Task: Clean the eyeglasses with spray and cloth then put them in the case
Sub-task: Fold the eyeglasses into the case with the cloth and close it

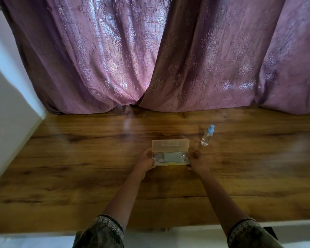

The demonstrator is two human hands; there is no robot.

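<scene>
A translucent yellowish case (170,145) lies open in the middle of the wooden table (79,158), its lid raised toward the curtain. Inside it lie the eyeglasses (158,158) with a folded grey-blue cloth (173,157) on top of them. My left hand (147,161) holds the case's left end and my right hand (198,161) holds its right end. A small clear spray bottle (207,136) with a light blue cap stands to the right of the case, a little farther back, apart from both hands.
A purple patterned curtain (150,59) hangs along the table's far edge and rests on it. A white wall (5,104) borders the table on the left. The table's front edge runs just above my patterned sleeves.
</scene>
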